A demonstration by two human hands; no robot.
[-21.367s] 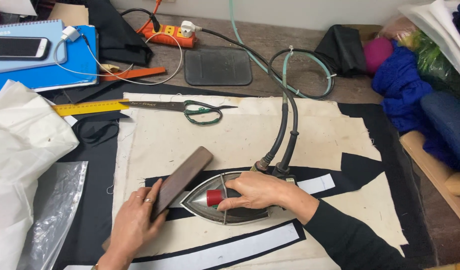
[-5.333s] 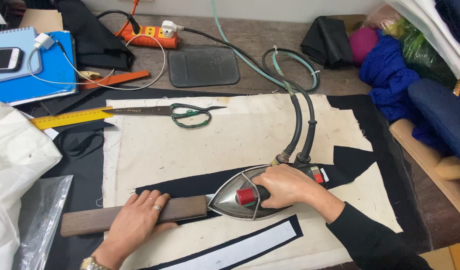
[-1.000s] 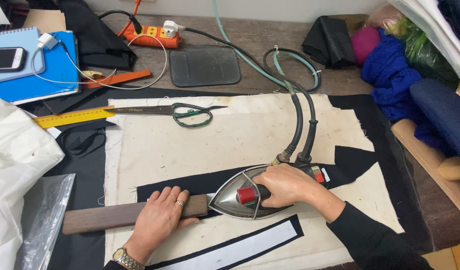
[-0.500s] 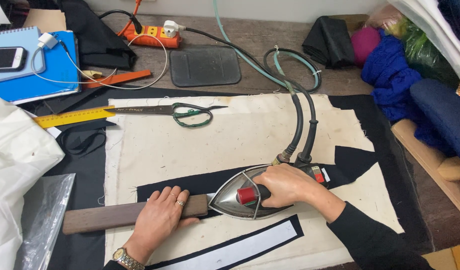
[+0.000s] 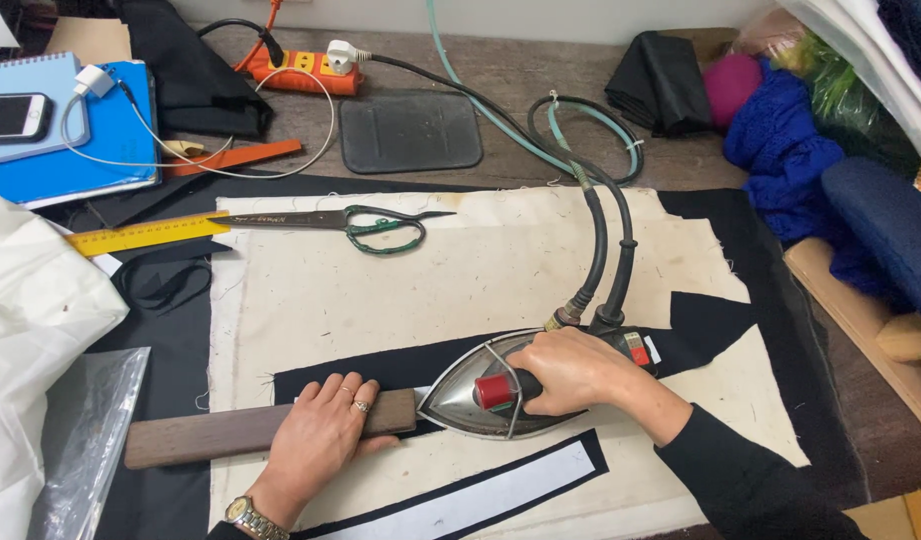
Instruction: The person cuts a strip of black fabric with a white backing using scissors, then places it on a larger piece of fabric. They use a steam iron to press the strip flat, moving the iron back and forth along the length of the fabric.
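My right hand (image 5: pixel 579 368) grips the handle of a metal steam iron (image 5: pixel 481 398) with a red knob, resting on a black fabric strip (image 5: pixel 371 366). The strip lies across a cream pressing cloth (image 5: pixel 461 280). My left hand (image 5: pixel 321 435) presses flat on a dark wooden block (image 5: pixel 191 440), which lies on the strip just left of the iron's tip. Two hoses (image 5: pixel 611 250) rise from the back of the iron.
Green-handled scissors (image 5: pixel 361 222) and a yellow ruler (image 5: pixel 146 234) lie at the cloth's far edge. Behind are a grey pad (image 5: pixel 411 130), an orange power strip (image 5: pixel 301 70), a phone (image 5: pixel 11 115) on blue notebooks. White fabric (image 5: pixel 31 310) is left, blue fabric (image 5: pixel 811 160) right. A black-edged white strip (image 5: pixel 481 495) lies near me.
Nothing has visibly moved in the last second; earlier the block was lifted on edge, and it now lies flat under my left hand.
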